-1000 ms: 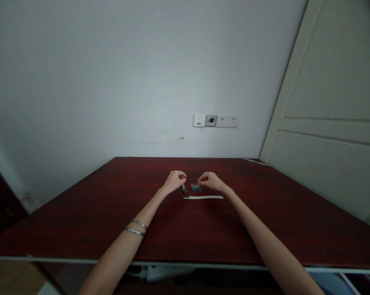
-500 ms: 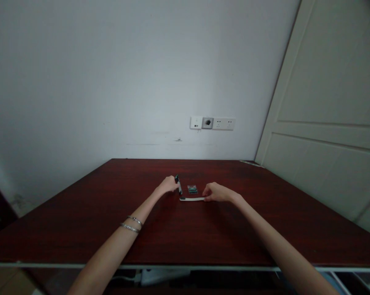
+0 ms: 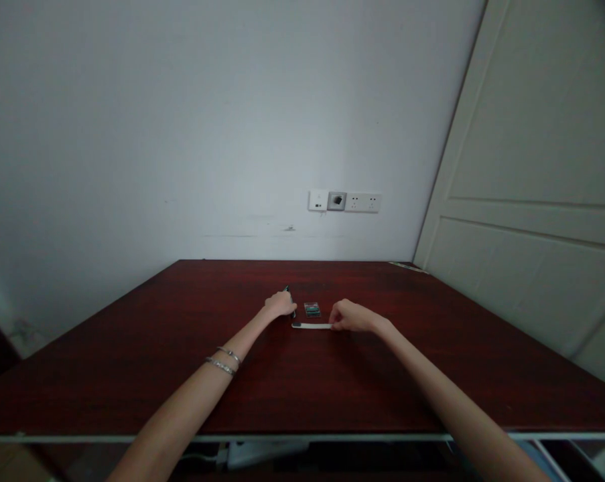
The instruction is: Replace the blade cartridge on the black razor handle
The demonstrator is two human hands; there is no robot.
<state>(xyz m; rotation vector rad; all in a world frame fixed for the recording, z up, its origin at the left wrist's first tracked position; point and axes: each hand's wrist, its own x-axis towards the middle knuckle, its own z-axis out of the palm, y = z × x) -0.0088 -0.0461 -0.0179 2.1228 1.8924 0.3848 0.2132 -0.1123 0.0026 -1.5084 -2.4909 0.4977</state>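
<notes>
My left hand [image 3: 281, 304] is closed on a thin dark object [image 3: 287, 290], mostly hidden behind the fingers; its kind cannot be made out. My right hand [image 3: 346, 314] pinches the right end of a slim white stick with a dark tip [image 3: 313, 327], toothbrush-like in shape, which lies level along the tabletop. The dark tip points left, just below my left hand. Between the two hands, a little behind the white stick, a small flat clear case [image 3: 312, 309] with dark greenish contents rests on the table, apart from both hands.
The dark red wooden table [image 3: 302, 388] reaches back to a pale wall [image 3: 232, 134] with sockets [image 3: 362, 202]. A cream panelled door [image 3: 543, 154] stands along the right side. Under the front edge is a shelf with a white item [image 3: 262, 453].
My left hand has turned and shifted slightly right, so the dark object now shows less behind it. My right hand stays on the white stick's end. The camera view has shifted slightly.
</notes>
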